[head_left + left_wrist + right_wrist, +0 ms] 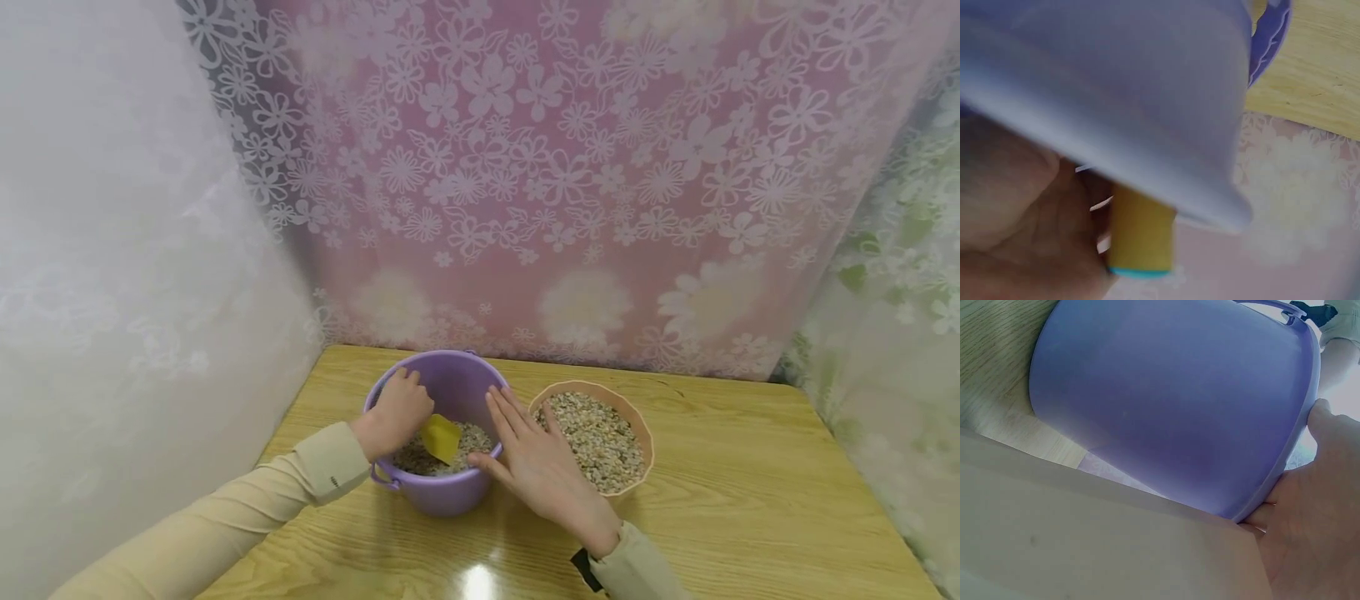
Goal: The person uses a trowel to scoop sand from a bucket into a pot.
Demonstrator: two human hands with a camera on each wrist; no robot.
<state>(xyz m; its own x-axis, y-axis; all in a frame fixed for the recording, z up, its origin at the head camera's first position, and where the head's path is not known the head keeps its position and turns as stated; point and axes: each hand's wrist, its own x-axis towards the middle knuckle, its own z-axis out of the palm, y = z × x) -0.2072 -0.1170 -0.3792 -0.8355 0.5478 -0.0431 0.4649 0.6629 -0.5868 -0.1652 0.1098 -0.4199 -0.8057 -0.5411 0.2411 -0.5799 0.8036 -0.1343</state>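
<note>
A purple bucket (441,497) stands on the table with gravel-like grains (474,437) in its bottom. My left hand (395,410) reaches over its left rim and grips a yellow scoop; the scoop's blade (441,438) lies at the grains. In the left wrist view, the yellow handle (1141,234) with a teal end shows beside the palm, below the bucket's rim. My right hand (542,467) rests on the bucket's right rim, its fingers straight and its thumb touching the rim nearer me. What its fingertips touch inside is hidden.
Just right of the bucket, a peach-coloured bowl (647,454) full of similar grains stands partly behind my right hand. Both sit on a wooden table (750,500). A pink floral curtain (525,167) hangs behind, with pale sheets on either side.
</note>
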